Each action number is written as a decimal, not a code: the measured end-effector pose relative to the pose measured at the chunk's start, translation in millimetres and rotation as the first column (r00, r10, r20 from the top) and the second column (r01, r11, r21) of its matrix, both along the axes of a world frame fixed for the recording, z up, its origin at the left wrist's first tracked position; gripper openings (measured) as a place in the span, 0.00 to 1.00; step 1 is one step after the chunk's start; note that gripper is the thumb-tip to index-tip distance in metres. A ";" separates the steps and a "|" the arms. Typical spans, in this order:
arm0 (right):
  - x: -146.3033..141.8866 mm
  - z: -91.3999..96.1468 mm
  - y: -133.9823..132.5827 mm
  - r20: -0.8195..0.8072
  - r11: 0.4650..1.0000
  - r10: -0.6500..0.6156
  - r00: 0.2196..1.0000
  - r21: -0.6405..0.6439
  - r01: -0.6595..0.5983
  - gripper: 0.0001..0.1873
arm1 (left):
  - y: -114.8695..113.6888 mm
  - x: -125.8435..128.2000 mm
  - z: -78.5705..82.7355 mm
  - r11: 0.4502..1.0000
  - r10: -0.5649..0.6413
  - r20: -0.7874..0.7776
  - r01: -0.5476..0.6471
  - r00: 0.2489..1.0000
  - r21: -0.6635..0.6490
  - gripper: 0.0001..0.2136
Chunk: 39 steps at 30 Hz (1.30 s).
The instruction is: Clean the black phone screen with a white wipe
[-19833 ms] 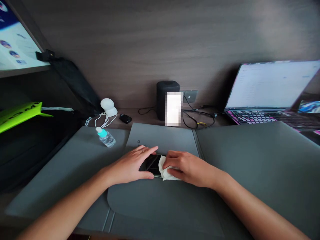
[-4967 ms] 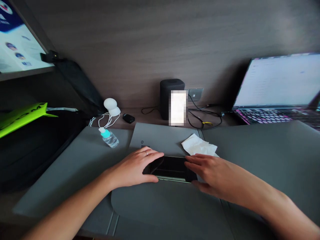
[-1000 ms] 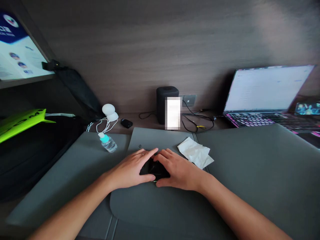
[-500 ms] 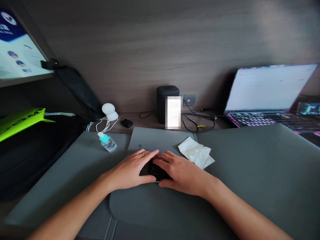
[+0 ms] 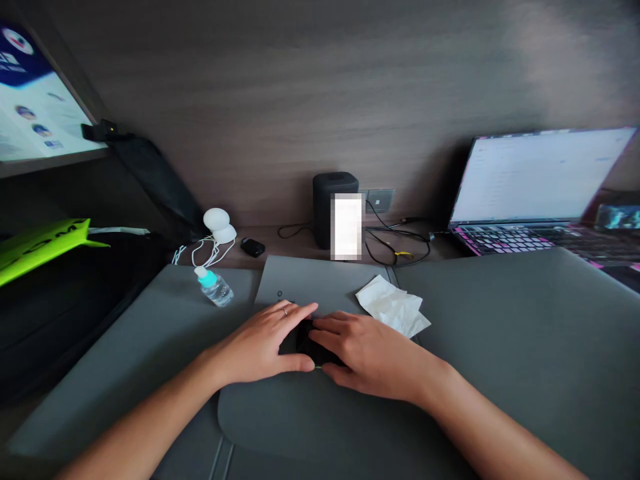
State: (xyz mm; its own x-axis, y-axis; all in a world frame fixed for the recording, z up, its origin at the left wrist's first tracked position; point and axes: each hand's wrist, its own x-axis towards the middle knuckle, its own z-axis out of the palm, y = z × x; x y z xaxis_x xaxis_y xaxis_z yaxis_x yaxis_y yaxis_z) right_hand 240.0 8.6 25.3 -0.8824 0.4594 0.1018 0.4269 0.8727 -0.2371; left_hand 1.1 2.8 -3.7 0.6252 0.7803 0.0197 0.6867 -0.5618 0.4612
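A flat, glossy black object (image 5: pixel 306 343), phone-like in shape, lies on the grey mat between my two hands. Most of it is covered, so its exact kind cannot be told. My left hand (image 5: pixel 265 341), with a ring on one finger, grips its left side, thumb along the near edge and fingers at the far edge. Over its right part lies my right hand (image 5: pixel 365 350), fingers bent across the top surface and thumb at the near edge. A crumpled white tissue (image 5: pixel 390 303) rests just beyond my right wrist.
To the left lies a small clear bottle with a turquoise collar (image 5: pixel 216 288). Behind it are a white round-headed device (image 5: pixel 217 221) and a small black object (image 5: pixel 253 247). A black speaker (image 5: pixel 323 213), cables (image 5: pixel 385 243) and an open laptop (image 5: pixel 540 177) stand along the wall.
My right hand has shifted slightly right and nearer to me across the black object, its fingers drawn more level. My left hand stays almost where it was.
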 end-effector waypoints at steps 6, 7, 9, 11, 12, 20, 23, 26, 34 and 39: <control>5.4 5.4 5.2 -0.058 1.000 0.014 0.998 0.026 -0.013 0.12 | -0.6 -0.5 3.6 0.999 -0.028 0.035 0.027 0.999 0.025 0.28; 6.7 6.3 7.0 -0.067 0.999 0.012 0.998 0.047 -0.009 0.14 | -0.6 0.2 4.4 0.999 -0.022 0.039 0.021 0.999 0.031 0.26; 8.9 7.4 10.7 -0.084 0.997 0.000 0.996 0.083 0.007 0.16 | -0.4 2.6 6.2 0.999 -0.013 0.039 0.011 0.999 0.043 0.22; 10.7 7.1 13.5 -0.088 0.996 -0.021 0.996 0.087 0.029 0.16 | 0.0 5.7 8.1 0.999 -0.018 0.033 0.016 0.999 0.051 0.18; 11.4 6.6 14.3 -0.082 0.996 -0.033 0.996 0.076 0.040 0.16 | 0.2 7.1 8.9 0.998 -0.015 0.026 0.013 1.000 0.062 0.18; 18.7 -0.5 16.1 0.041 0.993 -0.113 0.993 -0.028 0.114 0.26 | 0.4 8.4 9.2 0.998 -0.024 -0.009 0.024 1.000 0.050 0.19; 20.5 -0.8 16.5 0.074 0.986 -0.153 0.985 -0.048 0.157 0.29 | -0.5 8.2 7.1 0.998 -0.028 0.005 0.027 1.000 0.062 0.20; 20.4 0.5 16.9 0.085 0.982 -0.166 0.983 -0.081 0.173 0.29 | -1.5 8.6 5.5 0.998 -0.023 0.028 0.022 0.999 0.055 0.22; 21.9 -4.8 25.7 0.026 0.957 -0.192 0.981 -0.214 0.193 0.36 | -2.8 7.7 2.2 0.998 -0.023 0.052 0.020 0.998 0.058 0.26; 24.2 -5.2 26.9 -0.015 0.954 -0.223 0.975 -0.207 0.215 0.36 | -4.5 7.3 2.0 0.997 0.015 0.088 -0.021 0.996 0.074 0.30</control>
